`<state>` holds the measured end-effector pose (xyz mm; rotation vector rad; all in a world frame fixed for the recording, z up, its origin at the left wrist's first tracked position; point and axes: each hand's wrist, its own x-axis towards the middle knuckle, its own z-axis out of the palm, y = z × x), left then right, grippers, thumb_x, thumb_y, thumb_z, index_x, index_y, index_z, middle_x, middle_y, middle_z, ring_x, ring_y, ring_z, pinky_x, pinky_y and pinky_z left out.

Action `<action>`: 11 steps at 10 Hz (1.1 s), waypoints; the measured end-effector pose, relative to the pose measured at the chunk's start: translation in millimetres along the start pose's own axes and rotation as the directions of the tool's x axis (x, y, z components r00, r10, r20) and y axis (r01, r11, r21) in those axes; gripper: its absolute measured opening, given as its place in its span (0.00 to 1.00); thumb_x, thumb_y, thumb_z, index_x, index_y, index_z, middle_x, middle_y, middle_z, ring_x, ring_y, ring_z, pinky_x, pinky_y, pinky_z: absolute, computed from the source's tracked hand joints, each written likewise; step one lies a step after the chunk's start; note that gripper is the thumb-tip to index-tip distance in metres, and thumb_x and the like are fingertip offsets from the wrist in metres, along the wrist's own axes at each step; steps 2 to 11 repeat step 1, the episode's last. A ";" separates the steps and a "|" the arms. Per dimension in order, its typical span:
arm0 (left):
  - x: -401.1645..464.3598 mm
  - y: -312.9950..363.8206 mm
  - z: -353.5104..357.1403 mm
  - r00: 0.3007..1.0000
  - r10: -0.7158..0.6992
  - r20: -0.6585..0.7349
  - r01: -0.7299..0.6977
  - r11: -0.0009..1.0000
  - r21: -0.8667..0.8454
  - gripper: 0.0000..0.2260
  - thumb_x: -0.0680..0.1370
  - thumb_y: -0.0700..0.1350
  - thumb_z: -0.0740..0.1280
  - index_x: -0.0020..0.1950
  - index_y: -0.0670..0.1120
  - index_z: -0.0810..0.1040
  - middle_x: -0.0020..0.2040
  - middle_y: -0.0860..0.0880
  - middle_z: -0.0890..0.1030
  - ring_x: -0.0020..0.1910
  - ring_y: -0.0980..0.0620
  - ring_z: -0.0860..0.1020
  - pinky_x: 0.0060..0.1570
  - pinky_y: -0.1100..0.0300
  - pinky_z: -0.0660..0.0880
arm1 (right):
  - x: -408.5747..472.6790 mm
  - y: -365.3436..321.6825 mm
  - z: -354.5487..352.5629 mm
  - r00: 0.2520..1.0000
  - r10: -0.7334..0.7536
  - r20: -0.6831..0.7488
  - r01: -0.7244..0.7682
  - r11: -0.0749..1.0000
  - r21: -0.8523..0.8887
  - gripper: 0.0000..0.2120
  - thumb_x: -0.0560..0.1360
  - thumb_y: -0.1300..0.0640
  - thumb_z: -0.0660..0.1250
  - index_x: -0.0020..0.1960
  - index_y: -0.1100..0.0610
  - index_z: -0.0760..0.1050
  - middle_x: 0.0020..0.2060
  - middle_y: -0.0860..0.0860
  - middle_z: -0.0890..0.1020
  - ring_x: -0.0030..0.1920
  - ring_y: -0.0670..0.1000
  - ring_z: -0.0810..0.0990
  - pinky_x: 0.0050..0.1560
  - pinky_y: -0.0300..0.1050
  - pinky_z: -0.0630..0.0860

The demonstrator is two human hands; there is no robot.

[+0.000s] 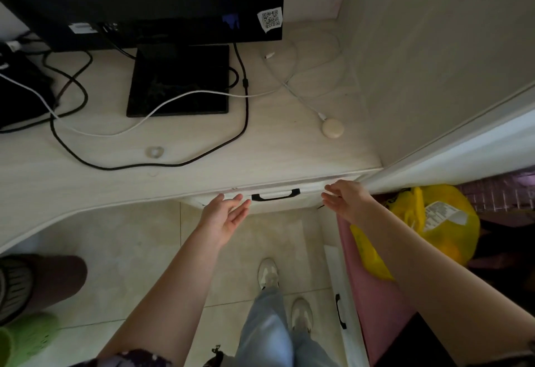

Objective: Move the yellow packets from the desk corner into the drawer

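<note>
Your left hand (pixel 224 216) is spread flat, fingers straight, holding nothing, fingertips at the drawer (pixel 275 203) front just left of the black handle (pixel 275 194). Your right hand (pixel 344 199) is likewise loose and empty, at the drawer's right end under the desk (pixel 202 146) edge. Drawer looks shut or almost shut; can't tell if a gap is left.

No yellow packets visible on the desk corner or anywhere on top. If they're in the drawer they're hidden, so I can't confirm. The yellow plastic bag (pixel 428 222) at right, w/ a white printed label, is a bag, not the packets; don't mix them up.

Risks, as I judge them:
- Pushing w/ flat fingers near the seam could pinch fingertips between drawer front and desk lip.
- Uneven push (one side harder) could skew the drawer and jam it.
- A packet sitting high inside could catch and get crushed.
- The black cable (pixel 246 106) loops near the front edge; a snag would drag it.

Materials: desk is pale wood-grain laminate, smooth, rounded front edge. Handle is a thin black bar, hard. Monitor base (pixel 179 80) is a flat, glossy black square. Small cream puck (pixel 333 128) on a white cord, matte. Floor is pale tile.
</note>
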<state>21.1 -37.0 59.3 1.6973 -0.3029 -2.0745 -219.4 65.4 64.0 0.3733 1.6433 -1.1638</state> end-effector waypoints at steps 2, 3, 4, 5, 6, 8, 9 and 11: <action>-23.0 -19.7 2.5 0.996 0.078 0.033 -0.083 0.976 0.203 0.26 0.78 0.32 0.63 0.74 0.45 0.62 0.53 0.45 0.81 0.49 0.43 0.82 0.49 0.55 0.78 | -20.3 12.5 -3.3 0.996 -0.068 0.050 0.074 0.987 -0.144 0.07 0.78 0.66 0.58 0.48 0.58 0.74 0.51 0.59 0.75 0.45 0.55 0.80 0.46 0.48 0.77; -23.0 -19.7 2.5 0.996 0.078 0.033 -0.083 0.976 0.203 0.26 0.78 0.32 0.63 0.74 0.45 0.62 0.53 0.45 0.81 0.49 0.43 0.82 0.49 0.55 0.78 | -20.3 12.5 -3.3 0.996 -0.068 0.050 0.074 0.987 -0.144 0.07 0.78 0.66 0.58 0.48 0.58 0.74 0.51 0.59 0.75 0.45 0.55 0.80 0.46 0.48 0.77; -23.0 -19.7 2.5 0.996 0.078 0.033 -0.083 0.976 0.203 0.26 0.78 0.32 0.63 0.74 0.45 0.62 0.53 0.45 0.81 0.49 0.43 0.82 0.49 0.55 0.78 | -20.3 12.5 -3.3 0.996 -0.068 0.050 0.074 0.987 -0.144 0.07 0.78 0.66 0.58 0.48 0.58 0.74 0.51 0.59 0.75 0.45 0.55 0.80 0.46 0.48 0.77; -23.0 -19.7 2.5 0.996 0.078 0.033 -0.083 0.976 0.203 0.26 0.78 0.32 0.63 0.74 0.45 0.62 0.53 0.45 0.81 0.49 0.43 0.82 0.49 0.55 0.78 | -20.3 12.5 -3.3 0.996 -0.068 0.050 0.074 0.987 -0.144 0.07 0.78 0.66 0.58 0.48 0.58 0.74 0.51 0.59 0.75 0.45 0.55 0.80 0.46 0.48 0.77; -23.0 -19.7 2.5 0.996 0.078 0.033 -0.083 0.976 0.203 0.26 0.78 0.32 0.63 0.74 0.45 0.62 0.53 0.45 0.81 0.49 0.43 0.82 0.49 0.55 0.78 | -20.3 12.5 -3.3 0.996 -0.068 0.050 0.074 0.987 -0.144 0.07 0.78 0.66 0.58 0.48 0.58 0.74 0.51 0.59 0.75 0.45 0.55 0.80 0.46 0.48 0.77; -23.0 -19.7 2.5 0.996 0.078 0.033 -0.083 0.976 0.203 0.26 0.78 0.32 0.63 0.74 0.45 0.62 0.53 0.45 0.81 0.49 0.43 0.82 0.49 0.55 0.78 | -20.3 12.5 -3.3 0.996 -0.068 0.050 0.074 0.987 -0.144 0.07 0.78 0.66 0.58 0.48 0.58 0.74 0.51 0.59 0.75 0.45 0.55 0.80 0.46 0.48 0.77; -23.0 -19.7 2.5 0.996 0.078 0.033 -0.083 0.976 0.203 0.26 0.78 0.32 0.63 0.74 0.45 0.62 0.53 0.45 0.81 0.49 0.43 0.82 0.49 0.55 0.78 | -20.3 12.5 -3.3 0.996 -0.068 0.050 0.074 0.987 -0.144 0.07 0.78 0.66 0.58 0.48 0.58 0.74 0.51 0.59 0.75 0.45 0.55 0.80 0.46 0.48 0.77; -23.0 -19.7 2.5 0.996 0.078 0.033 -0.083 0.976 0.203 0.26 0.78 0.32 0.63 0.74 0.45 0.62 0.53 0.45 0.81 0.49 0.43 0.82 0.49 0.55 0.78 | -20.3 12.5 -3.3 0.996 -0.068 0.050 0.074 0.987 -0.144 0.07 0.78 0.66 0.58 0.48 0.58 0.74 0.51 0.59 0.75 0.45 0.55 0.80 0.46 0.48 0.77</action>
